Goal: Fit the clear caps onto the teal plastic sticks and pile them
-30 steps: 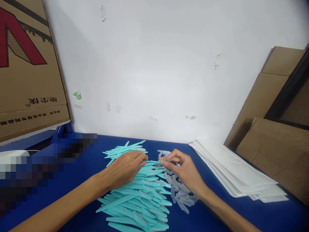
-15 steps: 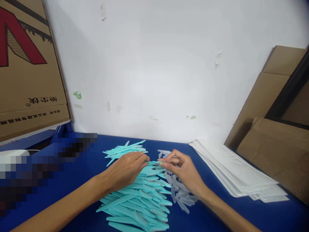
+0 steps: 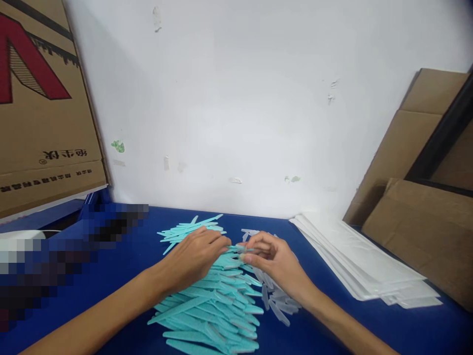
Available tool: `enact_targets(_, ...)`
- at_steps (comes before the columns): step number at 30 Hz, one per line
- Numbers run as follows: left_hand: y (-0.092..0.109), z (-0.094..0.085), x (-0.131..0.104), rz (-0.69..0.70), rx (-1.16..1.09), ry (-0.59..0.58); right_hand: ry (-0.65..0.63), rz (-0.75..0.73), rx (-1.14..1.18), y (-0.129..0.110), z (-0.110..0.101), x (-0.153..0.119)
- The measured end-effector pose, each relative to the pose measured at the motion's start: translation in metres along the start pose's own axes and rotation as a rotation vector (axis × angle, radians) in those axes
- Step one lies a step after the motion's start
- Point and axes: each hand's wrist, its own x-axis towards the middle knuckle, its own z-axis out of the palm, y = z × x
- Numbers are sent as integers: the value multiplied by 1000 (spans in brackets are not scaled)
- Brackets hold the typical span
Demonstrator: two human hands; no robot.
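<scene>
My left hand (image 3: 201, 254) is closed on a turquoise eyebrow razor (image 3: 233, 248), gripping one end while most of its handle is hidden by the fingers. At the razor's right end, my right hand (image 3: 275, 259) has its thumb and fingers around a small clear plastic cap (image 3: 249, 249). Under both hands spreads a large heap of turquoise razors (image 3: 218, 308), their tips mostly pointing right. Loose clear caps (image 3: 279, 301) lie beside the heap, partly covered by my right hand and forearm.
A smaller pile of turquoise razors (image 3: 190, 228) lies at the back of the blue table (image 3: 121, 276). White flat sleeves (image 3: 362, 261) are stacked at right. Cardboard (image 3: 421, 236) leans behind them, and a printed carton (image 3: 48, 123) stands at left. A white wall (image 3: 229, 108) closes off the back.
The thumb and fingers of my right hand have loosened and spread a little around the cap. My left hand has barely shifted, still on the razor.
</scene>
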Motion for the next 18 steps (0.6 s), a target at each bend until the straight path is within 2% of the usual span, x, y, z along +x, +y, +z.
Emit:
enact_targets(3,-21,-2,-2,-118,94,-84,99,-43,-134,4,-9,4)
enact_targets(8,-51,-14,-9,-417,191,-189,228,-45,-252,7,-25,8)
enact_targets(12,-62,-16,-15,-520,177,-233,201,-32,-233,9,-25,8)
enact_targets(18,-66,-7,-20,-539,135,-254,108,-58,-192,9,-16,5)
